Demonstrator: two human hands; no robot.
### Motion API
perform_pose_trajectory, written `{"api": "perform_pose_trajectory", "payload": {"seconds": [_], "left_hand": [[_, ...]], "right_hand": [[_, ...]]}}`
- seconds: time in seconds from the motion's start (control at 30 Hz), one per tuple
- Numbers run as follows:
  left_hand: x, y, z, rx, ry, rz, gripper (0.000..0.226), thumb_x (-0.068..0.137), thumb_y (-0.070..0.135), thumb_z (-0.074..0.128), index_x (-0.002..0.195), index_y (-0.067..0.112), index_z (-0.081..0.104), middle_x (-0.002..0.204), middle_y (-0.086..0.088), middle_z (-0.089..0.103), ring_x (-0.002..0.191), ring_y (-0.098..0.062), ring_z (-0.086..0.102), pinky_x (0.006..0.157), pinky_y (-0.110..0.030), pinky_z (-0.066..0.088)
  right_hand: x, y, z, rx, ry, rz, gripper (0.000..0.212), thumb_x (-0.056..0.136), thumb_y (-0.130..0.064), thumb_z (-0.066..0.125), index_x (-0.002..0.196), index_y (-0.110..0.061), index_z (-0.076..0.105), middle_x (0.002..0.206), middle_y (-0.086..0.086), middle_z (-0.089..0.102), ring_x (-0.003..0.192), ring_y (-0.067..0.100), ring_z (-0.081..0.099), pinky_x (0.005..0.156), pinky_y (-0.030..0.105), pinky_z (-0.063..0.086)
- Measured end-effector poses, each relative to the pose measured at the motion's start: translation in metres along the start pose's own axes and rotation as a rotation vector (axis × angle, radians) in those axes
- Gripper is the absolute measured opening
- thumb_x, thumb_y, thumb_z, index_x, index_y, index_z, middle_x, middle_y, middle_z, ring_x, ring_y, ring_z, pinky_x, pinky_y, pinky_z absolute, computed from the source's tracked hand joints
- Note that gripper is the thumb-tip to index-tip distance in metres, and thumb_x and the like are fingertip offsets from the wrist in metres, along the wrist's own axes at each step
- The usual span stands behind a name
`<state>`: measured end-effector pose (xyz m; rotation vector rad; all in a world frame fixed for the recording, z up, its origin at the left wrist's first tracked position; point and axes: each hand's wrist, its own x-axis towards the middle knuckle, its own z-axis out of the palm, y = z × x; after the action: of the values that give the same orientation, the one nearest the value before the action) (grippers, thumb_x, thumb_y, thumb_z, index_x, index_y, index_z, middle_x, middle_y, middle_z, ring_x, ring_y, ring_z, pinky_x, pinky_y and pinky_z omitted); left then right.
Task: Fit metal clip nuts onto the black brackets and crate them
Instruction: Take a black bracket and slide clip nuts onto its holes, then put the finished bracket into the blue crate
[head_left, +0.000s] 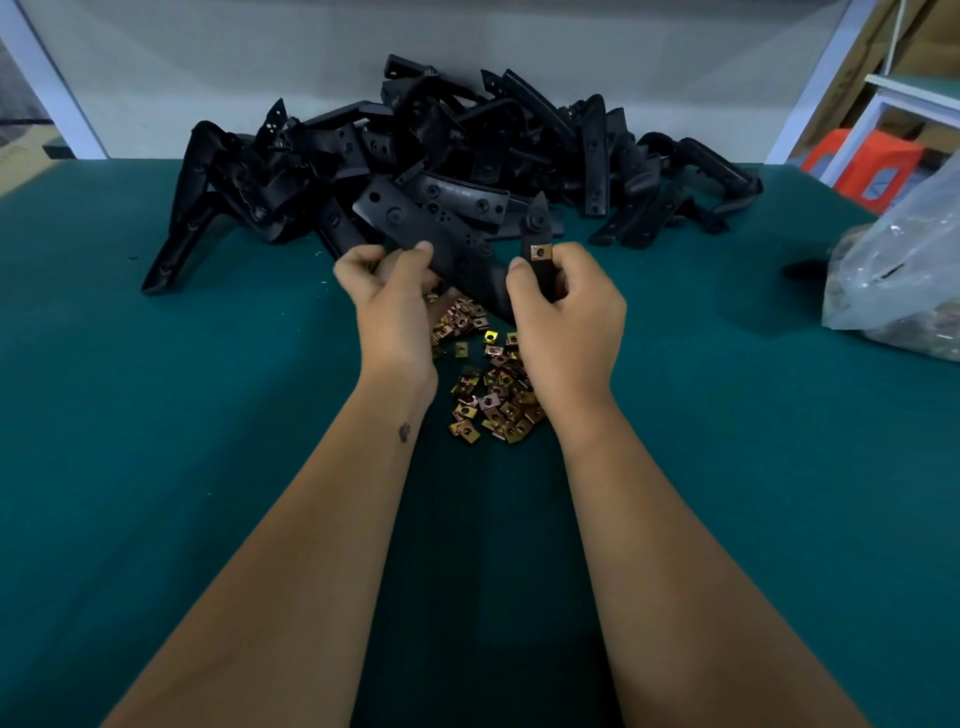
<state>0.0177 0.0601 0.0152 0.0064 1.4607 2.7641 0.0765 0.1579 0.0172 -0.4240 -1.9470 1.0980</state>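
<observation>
At frame centre, both hands hold one black bracket (457, 249) above the loose clip nuts (493, 395): left hand (387, 291) steadying its long arm, right hand (563, 306) gripping the end, probably seating the fitted nut (541, 252). No crate shows.

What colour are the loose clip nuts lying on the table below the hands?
Brassy gold; the clip nuts show best in the head view.

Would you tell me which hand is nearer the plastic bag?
Right. The right hand grips the bracket partway toward the plastic bag at the table's right edge; the left hand holds its other end, farther away.
</observation>
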Motion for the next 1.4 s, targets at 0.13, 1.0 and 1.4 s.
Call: {"api": "perform_pose_trajectory", "payload": {"seconds": [0.13,1.0,1.4], "left_hand": [[0.004,0.004,-0.005,0.138,-0.106,-0.065,0.012,0.094,0.019,0.063,0.103,0.024,0.057,0.097,0.004,0.071,0.088,-0.013,0.068,0.068,-0.028,0.058],[-0.171,-0.031,0.123,-0.308,-0.412,-0.524,0.01,0.098,0.024,0.056,0.104,0.017,0.06,0.087,-0.002,0.074,0.074,-0.017,0.073,0.058,-0.024,0.054],[-0.359,-0.112,0.182,0.213,-0.951,-0.821,0.029,0.093,-0.007,0.057,0.107,0.018,0.062,0.083,-0.006,0.066,0.059,-0.012,0.065,0.059,-0.022,0.057]], "right_hand": [[0.001,-0.002,-0.004,0.108,-0.006,0.05,0.021,0.086,-0.03,0.064,0.067,-0.027,0.056,0.054,-0.02,0.05,0.055,0.001,0.048,0.051,0.014,0.034],[-0.015,-0.006,-0.192,0.843,0.337,0.325,0.021,0.091,-0.004,0.066,0.075,-0.016,0.059,0.06,-0.004,0.056,0.044,0.006,0.042,0.043,0.017,0.035],[-0.109,0.072,-0.45,0.447,0.645,0.59,0.01,0.092,-0.016,0.068,0.084,-0.016,0.063,0.074,0.002,0.06,0.063,0.017,0.052,0.057,0.028,0.044]]}}
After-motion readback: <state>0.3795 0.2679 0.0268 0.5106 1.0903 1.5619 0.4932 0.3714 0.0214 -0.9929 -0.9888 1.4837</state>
